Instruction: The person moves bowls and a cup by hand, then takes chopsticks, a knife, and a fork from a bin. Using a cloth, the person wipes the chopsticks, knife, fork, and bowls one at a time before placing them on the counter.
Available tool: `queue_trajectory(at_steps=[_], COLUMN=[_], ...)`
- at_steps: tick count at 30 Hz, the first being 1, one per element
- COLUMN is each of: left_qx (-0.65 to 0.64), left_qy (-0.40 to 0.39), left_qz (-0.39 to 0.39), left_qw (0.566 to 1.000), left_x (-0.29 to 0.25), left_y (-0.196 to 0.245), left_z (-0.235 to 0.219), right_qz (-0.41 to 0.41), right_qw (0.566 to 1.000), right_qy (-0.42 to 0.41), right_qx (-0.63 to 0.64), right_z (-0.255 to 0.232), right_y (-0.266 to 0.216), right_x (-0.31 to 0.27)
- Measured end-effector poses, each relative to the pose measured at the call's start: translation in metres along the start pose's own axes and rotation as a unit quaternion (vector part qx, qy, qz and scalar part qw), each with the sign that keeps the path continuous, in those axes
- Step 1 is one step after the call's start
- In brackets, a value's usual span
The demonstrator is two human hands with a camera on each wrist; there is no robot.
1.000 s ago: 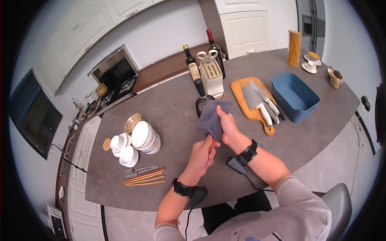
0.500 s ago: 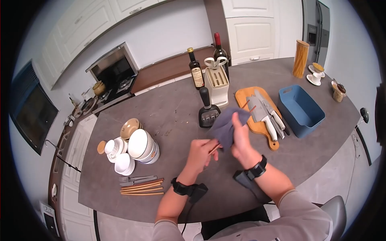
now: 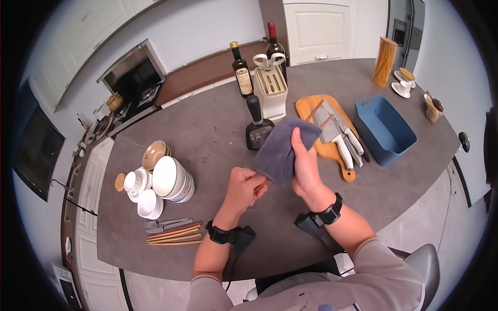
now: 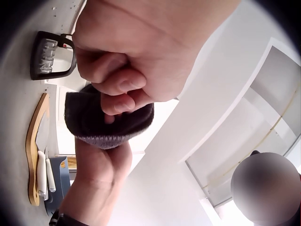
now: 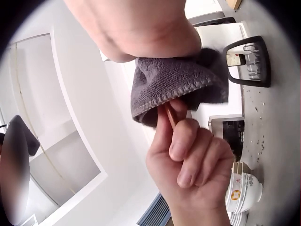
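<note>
A grey-purple cloth (image 3: 282, 155) is wrapped around a pair of reddish-brown chopsticks (image 3: 326, 122), whose far ends stick out past it above the cutting board. My right hand (image 3: 309, 179) grips the cloth around them, thumb lying along the top. At the near end my left hand (image 3: 241, 189) pinches the chopsticks, its fingertips at the cloth's hem. In the right wrist view a short piece of chopstick (image 5: 171, 115) shows between the left fingers and the cloth. The middle of the chopsticks is hidden by the cloth.
Left on the table are stacked bowls (image 3: 168, 176), forks and knives (image 3: 168, 224), and more chopsticks (image 3: 176, 236). Ahead stand a black-handled tool (image 3: 258, 127), a knife block (image 3: 272, 96) and two bottles. To the right lie knives on a cutting board (image 3: 324, 147), beside a blue bin (image 3: 386, 132).
The cloth slid out along the chopsticks, then back to the left fingers. The far ends now show more than a second ago. The head view has shifted slightly.
</note>
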State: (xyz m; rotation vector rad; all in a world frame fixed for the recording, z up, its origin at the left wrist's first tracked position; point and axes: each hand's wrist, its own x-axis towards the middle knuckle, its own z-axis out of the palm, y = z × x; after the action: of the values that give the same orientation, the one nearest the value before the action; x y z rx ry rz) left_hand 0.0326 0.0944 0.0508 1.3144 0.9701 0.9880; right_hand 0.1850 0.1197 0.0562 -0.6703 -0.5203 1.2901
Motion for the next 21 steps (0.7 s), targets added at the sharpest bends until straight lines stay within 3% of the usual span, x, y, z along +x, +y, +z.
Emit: queue_trajectory(at_steps=[2,6,10,12,13,15,16,18,21], left_qx=[-0.021,0.02,-0.004,-0.132,-0.128,-0.206,-0.203,-0.142,-0.128], left_qy=[0.017,-0.017,-0.001,0.085,0.086,0.115,0.114,0.016,0.002], left_qz=[0.01,0.027,-0.016,-0.001,0.002,-0.055,-0.052,-0.079,-0.065], left_qw=[1.0,0.999,1.0,0.988,0.988,0.97,0.971,0.987,0.99], left_x=[-0.005,-0.003,-0.001,0.003,0.005,0.005,0.004,0.001,0.003], left_y=[0.008,-0.001,0.0,-0.004,-0.007,-0.013,-0.011,-0.005,-0.007], left_z=[0.001,-0.003,0.004,0.01,0.01,0.009,0.009,0.009,0.011], right_qz=[-0.024,-0.009,-0.002,0.033,0.065,0.065,0.067,0.05,0.02], right_qw=[0.998,0.997,0.999,0.999,0.995,0.995,0.996,0.997,0.999], right_qy=[-0.057,-0.02,0.006,-0.032,-0.068,-0.069,-0.066,-0.044,-0.018], right_qx=[-0.001,0.068,0.039,-0.022,-0.03,-0.02,-0.012,0.025,0.04], right_z=[-0.003,-0.022,-0.008,0.0,0.002,-0.003,-0.005,-0.012,-0.026], right_y=[-0.011,-0.031,0.003,0.024,0.023,0.016,0.009,-0.008,-0.006], right_x=[0.01,0.036,0.016,0.0,0.0,0.011,0.018,0.032,0.044])
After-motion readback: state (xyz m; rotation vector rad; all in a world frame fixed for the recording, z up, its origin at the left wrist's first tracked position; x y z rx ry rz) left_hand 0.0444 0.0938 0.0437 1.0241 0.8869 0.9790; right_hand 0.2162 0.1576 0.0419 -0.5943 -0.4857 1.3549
